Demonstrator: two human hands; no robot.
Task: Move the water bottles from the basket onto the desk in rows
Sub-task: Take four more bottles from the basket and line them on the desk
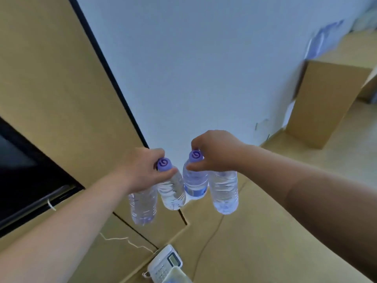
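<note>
Four clear plastic water bottles with purple caps (194,183) in the air, two to each side, hanging by their necks above the tan wooden counter (255,231)! The left hand (142,170) is clenched round two bottle tops, the right hand (216,154) pinching two more. This looks like the carry step, with no basket in view. Next comes lowering them upright and side by side, so a row forms. A white desk telephone (165,262) sits near, below the hands
</note>
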